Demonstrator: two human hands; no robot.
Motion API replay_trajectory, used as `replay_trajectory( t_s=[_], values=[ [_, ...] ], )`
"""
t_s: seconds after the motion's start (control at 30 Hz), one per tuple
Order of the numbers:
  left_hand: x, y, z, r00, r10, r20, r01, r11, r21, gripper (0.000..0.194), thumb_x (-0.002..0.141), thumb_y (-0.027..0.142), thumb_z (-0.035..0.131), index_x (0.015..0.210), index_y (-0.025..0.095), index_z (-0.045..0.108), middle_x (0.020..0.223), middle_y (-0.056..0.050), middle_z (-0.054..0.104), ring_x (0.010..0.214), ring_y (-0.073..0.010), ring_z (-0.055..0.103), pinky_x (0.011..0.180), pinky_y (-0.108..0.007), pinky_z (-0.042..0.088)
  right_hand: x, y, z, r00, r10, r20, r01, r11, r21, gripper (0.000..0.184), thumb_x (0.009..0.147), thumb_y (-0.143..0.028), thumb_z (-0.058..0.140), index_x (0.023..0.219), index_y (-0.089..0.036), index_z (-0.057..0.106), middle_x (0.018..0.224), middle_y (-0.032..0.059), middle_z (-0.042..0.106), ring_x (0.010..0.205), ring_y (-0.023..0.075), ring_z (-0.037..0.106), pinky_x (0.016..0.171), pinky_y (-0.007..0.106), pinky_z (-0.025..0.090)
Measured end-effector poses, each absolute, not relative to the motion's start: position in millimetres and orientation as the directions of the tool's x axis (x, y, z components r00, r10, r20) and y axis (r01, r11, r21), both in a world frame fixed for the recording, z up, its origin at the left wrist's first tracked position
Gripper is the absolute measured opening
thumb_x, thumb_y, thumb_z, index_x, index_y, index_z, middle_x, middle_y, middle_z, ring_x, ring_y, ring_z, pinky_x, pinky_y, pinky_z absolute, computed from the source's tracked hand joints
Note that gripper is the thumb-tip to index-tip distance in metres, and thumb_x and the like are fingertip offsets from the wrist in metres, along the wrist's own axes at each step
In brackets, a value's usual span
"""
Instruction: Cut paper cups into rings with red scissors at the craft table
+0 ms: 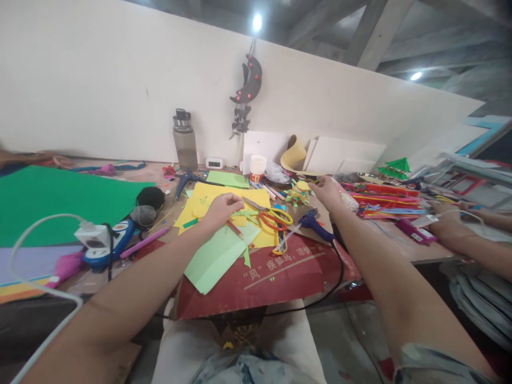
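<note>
My left hand (pixel 222 209) rests with curled fingers on the yellow paper (pixel 208 200), above a light green sheet (pixel 218 255) and a red pencil (pixel 234 228); what it pinches, if anything, is hidden. My right hand (pixel 327 191) reaches farther back, fingers closed, right beside a small yellow and green paper craft (pixel 300 192). Whether it grips that craft is unclear. Orange-and-yellow scissors (pixel 274 217) and a blue glue gun (pixel 314 224) lie between my hands on a red cardboard board (pixel 280 272).
A large green sheet (pixel 52 202), a power strip (pixel 94 234) and a second blue glue gun (pixel 116 240) lie left. A bottle (pixel 184 140) and a paper cup (pixel 257 168) stand by the wall. Coloured pipe cleaners (pixel 384 205) pile at the right, near another person's arm (pixel 472 245).
</note>
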State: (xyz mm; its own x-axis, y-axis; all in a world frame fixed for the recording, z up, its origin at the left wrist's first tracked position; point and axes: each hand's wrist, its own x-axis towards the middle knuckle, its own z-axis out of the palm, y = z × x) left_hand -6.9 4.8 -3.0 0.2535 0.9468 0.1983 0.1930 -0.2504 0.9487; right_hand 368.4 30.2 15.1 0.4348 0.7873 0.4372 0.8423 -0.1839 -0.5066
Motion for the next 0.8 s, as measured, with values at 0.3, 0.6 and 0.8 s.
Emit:
replay_trajectory(
  t_s=[0.3,0.6,0.8],
  values=[
    [-12,7,-1,0.182,0.952,0.248,0.216,-0.284,0.934,0.025,0.073,0.041,0.07,0.082,0.017,0.066,0.081,-0.003,0.069,0.074,-0.0147,0.058,0.072,-0.029,0.044,338,-6,19,0.458,0.693,0.557,0.739,0.052,-0.672,0.041,0.086,-0.029,0.047,0.122,-0.013,0.055,0.11,0.0123,0.068,0.094,0.0196,0.063,0.087,0.035,0.051],
    [-22,19,-3,0.033,0.923,0.384,0.451,-0.357,0.818,0.019,0.074,0.027,0.067,0.071,0.021,0.049,0.061,0.005,0.044,0.06,-0.0126,0.04,0.061,-0.028,0.031,222,-62,12,-0.189,0.541,0.819,0.706,0.655,-0.27,0.016,0.096,-0.028,0.051,0.107,-0.024,0.062,0.094,0.0071,0.068,0.094,0.023,0.062,0.087,0.042,0.05],
    [-34,30,2,-0.088,0.894,0.439,0.462,-0.354,0.813,0.034,0.076,0.018,0.063,0.062,0.022,0.032,0.059,0.005,0.034,0.059,-0.0122,0.032,0.061,-0.029,0.027,207,-53,22,-0.127,0.509,0.851,0.637,0.7,-0.323,0.018,0.1,-0.029,0.047,0.103,-0.024,0.064,0.092,0.0058,0.068,0.085,0.0201,0.061,0.081,0.039,0.051]
  ],
)
